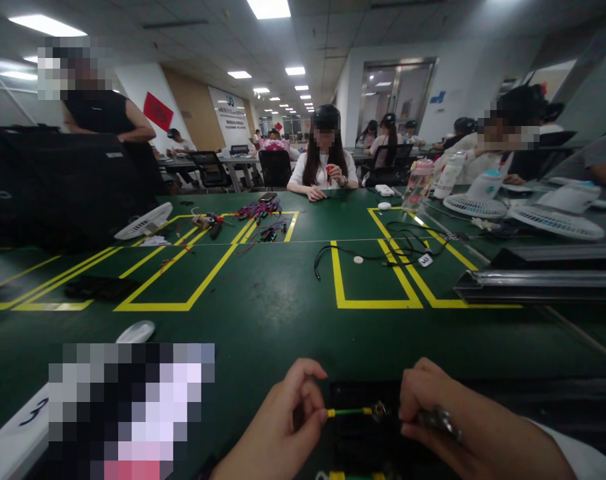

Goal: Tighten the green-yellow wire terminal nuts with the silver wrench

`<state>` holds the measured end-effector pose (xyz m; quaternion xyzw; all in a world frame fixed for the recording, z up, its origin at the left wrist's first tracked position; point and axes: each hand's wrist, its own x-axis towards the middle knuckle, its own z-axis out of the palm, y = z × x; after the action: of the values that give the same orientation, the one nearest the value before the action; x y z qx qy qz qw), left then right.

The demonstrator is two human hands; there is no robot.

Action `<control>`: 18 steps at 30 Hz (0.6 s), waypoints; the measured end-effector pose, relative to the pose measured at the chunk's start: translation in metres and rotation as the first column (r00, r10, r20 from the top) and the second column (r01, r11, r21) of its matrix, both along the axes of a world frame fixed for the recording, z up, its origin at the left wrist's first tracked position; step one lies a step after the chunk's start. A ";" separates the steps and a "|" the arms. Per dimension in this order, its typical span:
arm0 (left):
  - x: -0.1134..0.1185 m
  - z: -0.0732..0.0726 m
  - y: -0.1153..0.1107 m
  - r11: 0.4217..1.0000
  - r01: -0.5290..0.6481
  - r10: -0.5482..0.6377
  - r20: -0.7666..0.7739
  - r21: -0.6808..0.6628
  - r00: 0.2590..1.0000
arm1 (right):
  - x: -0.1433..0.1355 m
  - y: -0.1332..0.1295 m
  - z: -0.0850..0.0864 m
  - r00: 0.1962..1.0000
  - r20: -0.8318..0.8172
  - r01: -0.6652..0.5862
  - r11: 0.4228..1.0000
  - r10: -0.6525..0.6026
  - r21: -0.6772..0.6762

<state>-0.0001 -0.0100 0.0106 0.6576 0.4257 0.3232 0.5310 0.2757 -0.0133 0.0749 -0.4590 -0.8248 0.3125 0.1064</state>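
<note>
My left hand (283,427) pinches the left end of a short green wire with yellow ends (349,412), held level just above the near table edge. My right hand (447,420) grips a small metal tool (435,419) whose tip meets a metal ring terminal (380,410) on the wire's right end. Under both hands lies a dark tray or mat (363,440), partly hidden. Another yellow-and-green piece (350,476) shows at the bottom edge.
The green table (273,320) carries yellow tape rectangles, a black cable (393,250), bundles of coloured wires (263,217), small desk fans (475,200), a drink bottle (417,183) and black rails (537,283) at right. A person sits opposite; others work at the sides.
</note>
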 end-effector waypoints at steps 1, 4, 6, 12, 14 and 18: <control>0.000 -0.001 0.000 1.000 0.000 0.000 0.001 0.005 1.000 | 0.000 0.003 0.002 1.000 0.008 -0.029 1.000 0.029 -0.001; -0.001 -0.002 0.000 1.000 0.010 -0.010 0.002 0.016 1.000 | 0.002 0.013 0.010 0.991 0.034 -0.130 0.992 0.130 -0.001; -0.001 -0.002 0.000 1.000 0.006 -0.006 0.003 0.019 1.000 | 0.001 0.023 0.016 0.977 0.050 -0.205 0.979 0.205 -0.004; 0.000 0.000 0.001 1.000 0.006 -0.006 0.016 0.020 1.000 | -0.008 0.047 0.030 0.895 0.118 -0.431 0.902 0.430 -0.018; 0.000 0.001 0.001 1.000 0.003 -0.004 0.016 0.020 1.000 | -0.012 0.051 0.033 0.862 0.139 -0.491 0.871 0.488 -0.015; 0.000 0.001 -0.001 1.000 -0.001 0.001 0.006 0.010 1.000 | -0.016 0.052 0.037 0.818 0.149 -0.561 0.828 0.556 -0.008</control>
<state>-0.0002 -0.0110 0.0120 0.6590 0.4228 0.3279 0.5287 0.2597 0.0391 0.1119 -0.2165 -0.9341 0.2807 -0.0414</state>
